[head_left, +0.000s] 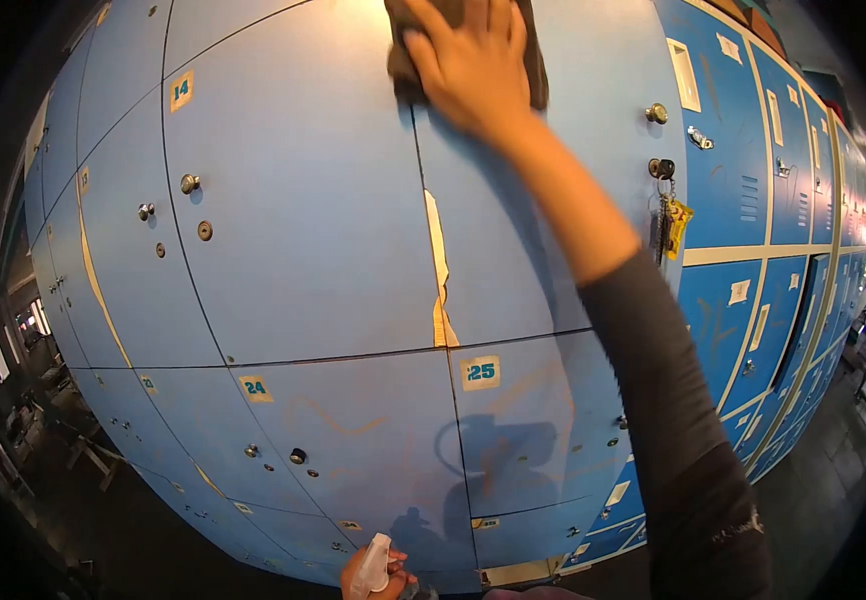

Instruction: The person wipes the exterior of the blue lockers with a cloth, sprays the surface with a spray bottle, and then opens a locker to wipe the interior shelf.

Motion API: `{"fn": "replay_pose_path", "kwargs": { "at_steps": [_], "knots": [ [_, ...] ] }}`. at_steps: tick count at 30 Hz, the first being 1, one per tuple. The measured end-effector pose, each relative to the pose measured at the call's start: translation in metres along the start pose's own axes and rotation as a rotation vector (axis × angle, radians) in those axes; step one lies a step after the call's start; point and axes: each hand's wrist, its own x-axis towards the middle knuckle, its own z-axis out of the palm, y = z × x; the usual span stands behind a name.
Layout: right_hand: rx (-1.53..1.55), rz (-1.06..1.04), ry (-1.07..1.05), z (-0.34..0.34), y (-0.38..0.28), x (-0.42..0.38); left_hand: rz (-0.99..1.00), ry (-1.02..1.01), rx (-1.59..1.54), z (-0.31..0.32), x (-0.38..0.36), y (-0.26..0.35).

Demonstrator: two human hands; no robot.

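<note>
My right hand (478,80) is raised at the top of the view, its fingers spread over a dark cloth (409,88) that it presses against a light blue locker door (323,200). At the bottom edge, my left hand (395,582) is wrapped round a spray bottle (377,562); only its white trigger head shows plainly, and the lower part is out of view. Beneath the cloth, the door's edge has a chipped strip of bare wood (439,270). Number labels 14 (182,90), 24 (256,389) and 25 (481,373) mark some doors.
Small metal knobs (190,184) and round locks stick out from the doors. A key bunch with a yellow tag (677,228) hangs from a lock right of my arm. Darker blue metal lockers (723,190) continue on the right. Dark floor (813,500) shows at lower right.
</note>
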Motion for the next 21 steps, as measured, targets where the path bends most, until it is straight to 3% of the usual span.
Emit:
{"fn": "replay_pose_path", "kwargs": {
  "at_steps": [4, 7, 11, 14, 18, 21],
  "knots": [
    [-0.044, 0.012, -0.176, 0.033, 0.02, 0.035, 0.002, 0.022, -0.028, -0.002, -0.006, 0.017],
    [-0.036, -0.003, -0.09, 0.018, 0.015, 0.012, -0.099, 0.012, -0.013, -0.007, -0.01, 0.021],
    [-0.057, 0.077, -0.159, -0.031, -0.007, -0.061, -0.205, 0.054, -0.026, -0.003, -0.009, 0.036],
    [-0.048, 0.187, -0.377, -0.099, -0.036, -0.123, -0.032, -0.023, 0.068, -0.007, -0.008, 0.015],
    [-0.058, 0.288, -0.588, -0.171, -0.058, -0.211, -0.132, 0.017, 0.005, 0.002, -0.004, 0.021],
    [-0.076, 0.297, -0.648, -0.187, -0.056, -0.222, -0.236, -0.005, -0.036, 0.004, -0.001, 0.015]
  ]
}}
